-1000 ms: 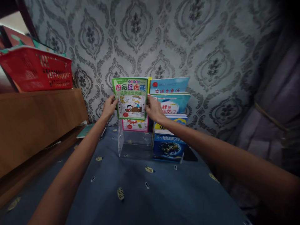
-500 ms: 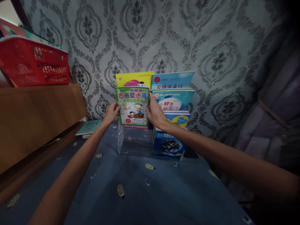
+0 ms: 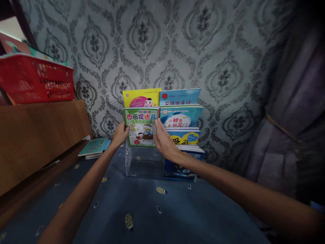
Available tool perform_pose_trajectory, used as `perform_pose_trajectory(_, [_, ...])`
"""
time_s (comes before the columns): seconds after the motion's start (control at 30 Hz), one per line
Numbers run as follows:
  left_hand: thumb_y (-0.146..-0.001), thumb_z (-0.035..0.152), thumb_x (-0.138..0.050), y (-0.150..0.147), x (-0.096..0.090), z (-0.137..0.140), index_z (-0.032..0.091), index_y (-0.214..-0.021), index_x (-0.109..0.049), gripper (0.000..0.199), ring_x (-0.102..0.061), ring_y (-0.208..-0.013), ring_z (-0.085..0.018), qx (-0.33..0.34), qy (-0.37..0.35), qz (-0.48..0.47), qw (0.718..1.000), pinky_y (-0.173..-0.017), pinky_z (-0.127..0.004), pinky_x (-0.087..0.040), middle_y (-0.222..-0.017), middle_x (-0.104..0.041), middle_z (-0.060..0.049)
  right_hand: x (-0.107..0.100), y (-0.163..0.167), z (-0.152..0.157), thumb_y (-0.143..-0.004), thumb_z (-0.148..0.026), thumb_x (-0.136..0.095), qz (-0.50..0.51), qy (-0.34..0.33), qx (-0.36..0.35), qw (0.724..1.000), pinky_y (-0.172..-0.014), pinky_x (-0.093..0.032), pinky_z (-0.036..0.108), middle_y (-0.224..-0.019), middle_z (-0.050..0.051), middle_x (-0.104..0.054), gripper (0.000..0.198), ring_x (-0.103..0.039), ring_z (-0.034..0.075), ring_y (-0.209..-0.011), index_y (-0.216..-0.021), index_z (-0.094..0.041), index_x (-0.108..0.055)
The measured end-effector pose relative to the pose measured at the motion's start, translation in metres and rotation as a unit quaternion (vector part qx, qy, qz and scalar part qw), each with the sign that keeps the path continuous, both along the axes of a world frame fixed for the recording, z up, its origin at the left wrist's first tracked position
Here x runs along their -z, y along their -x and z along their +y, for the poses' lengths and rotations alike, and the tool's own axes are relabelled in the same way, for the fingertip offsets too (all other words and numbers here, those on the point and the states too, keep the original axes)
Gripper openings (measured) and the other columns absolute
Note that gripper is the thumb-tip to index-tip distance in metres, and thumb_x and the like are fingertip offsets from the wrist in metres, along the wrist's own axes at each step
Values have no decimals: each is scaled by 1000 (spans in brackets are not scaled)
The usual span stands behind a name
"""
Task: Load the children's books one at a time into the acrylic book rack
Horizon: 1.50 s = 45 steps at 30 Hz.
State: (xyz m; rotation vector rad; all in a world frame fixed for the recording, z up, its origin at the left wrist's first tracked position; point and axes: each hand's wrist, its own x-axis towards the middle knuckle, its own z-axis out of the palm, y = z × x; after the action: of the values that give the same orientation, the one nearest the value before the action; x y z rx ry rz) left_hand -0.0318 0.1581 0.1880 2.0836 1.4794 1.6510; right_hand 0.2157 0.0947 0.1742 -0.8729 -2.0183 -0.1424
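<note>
A green-bordered picture book [image 3: 141,134] stands upright in the left column of a clear display rack [image 3: 146,168], in front of a yellow book [image 3: 132,95]. My left hand [image 3: 120,135] is at its left edge, fingers curled and thumb against the border. Along the right edge lies my right hand [image 3: 165,141], its fingers stretched out straight and covering part of the cover's side. Beside it, the right column holds a light blue book [image 3: 189,95], a carp picture book [image 3: 194,115], a blue-and-yellow book [image 3: 194,136] and a dark blue book [image 3: 175,173], partly hidden by my right hand and wrist.
A red plastic basket [image 3: 33,79] stands on a wooden cabinet [image 3: 45,135] at the left. Several thin books [image 3: 93,147] lie stacked beside it on the dark blue patterned cloth [image 3: 142,203]. Behind is papered wall [image 3: 175,40]; a curtain [image 3: 281,112] hangs at right.
The green book has settled lower against the rack, level with the carp book's row. My right hand's fingers have straightened along its edge. The view has shifted slightly.
</note>
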Motion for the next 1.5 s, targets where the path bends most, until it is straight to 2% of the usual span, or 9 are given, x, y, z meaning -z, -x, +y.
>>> perform_pose_trajectory(0.1, [-81, 22, -57, 0, 0, 5, 21, -81, -54, 3, -57, -83, -22, 23, 2, -20, 1000, -87, -37, -47, -79, -60, -2, 6, -4, 10, -96, -25, -40, 3, 21, 14, 1000, -123, -28, 61, -167, 17, -27, 70, -25, 35, -154, -162, -16, -18])
perform_pose_trajectory(0.2, [-80, 25, -56, 0, 1, 12, 20, -88, -56, 10, -60, -86, -22, 59, 7, -49, 997, -85, -35, -48, -86, -65, -4, 9, -6, 16, -94, -27, -45, 6, 40, 28, 999, -122, -30, 62, -163, 20, -34, 68, -32, 38, -151, -158, -13, -29])
perform_pose_trajectory(0.4, [-78, 28, -54, 3, 4, 19, 20, -92, -53, 17, -64, -91, -22, 96, 13, -77, 992, -85, -34, -51, -93, -68, -5, 7, -1, 18, -94, -30, -46, 11, 46, 27, 999, -123, -30, 59, -162, 21, -36, 66, -32, 36, -151, -156, -12, -34])
perform_pose_trajectory(0.6, [-84, 26, -53, 3, 6, 13, 21, -90, -49, 9, -62, -93, -26, 31, 11, -47, 998, -91, -42, -49, -92, -64, -7, 3, 1, 14, -94, -28, -46, -5, 51, 37, 998, -124, -29, 56, -161, 25, -35, 64, -31, 36, -152, -153, -4, -37])
perform_pose_trajectory(0.77, [-88, 21, -50, -9, 7, 3, 22, -91, -49, 4, -59, -111, -30, -51, 16, 15, 998, -102, -46, -44, -102, -63, -11, 5, -4, 7, -95, -24, -45, -10, 16, 15, 1000, -123, -33, 54, -165, 18, -29, 63, -28, 33, -153, -156, -14, -35])
perform_pose_trajectory(0.9, [-88, 17, -50, -21, 9, -2, 21, -94, -50, 8, -55, -119, -32, -86, 28, 50, 995, -107, -47, -42, -110, -61, -14, 7, -7, 6, -94, -22, -45, -16, 8, 9, 1000, -123, -33, 57, -164, 17, -32, 63, -29, 35, -153, -156, -13, -36])
perform_pose_trajectory(1.1, [-89, 17, -50, -24, 7, -1, 19, -98, -51, 10, -58, -114, -30, -100, 49, 81, 990, -102, -45, -45, -111, -62, -15, 8, -9, 8, -94, -20, -46, -23, 13, 9, 1000, -124, -33, 53, -164, 17, -33, 60, -29, 33, -153, -154, -13, -39])
perform_pose_trajectory(1.33, [-91, 20, -49, -17, 4, 3, 21, -95, -51, 5, -62, -103, -24, -93, 60, 92, 990, -93, -38, -50, -101, -65, -8, 10, -9, 9, -93, -20, -48, -29, 35, 8, 999, -124, -31, 54, -165, 19, -32, 58, -30, 32, -152, -150, -11, -42])
perform_pose_trajectory(1.5, [-91, 20, -50, -16, 4, 2, 21, -93, -50, 2, -62, -102, -25, -99, 57, 98, 989, -92, -38, -49, -100, -66, -9, 9, -9, 13, -92, -20, -49, -25, 40, 4, 999, -124, -31, 52, -164, 19, -33, 58, -29, 31, -153, -149, -11, -44])
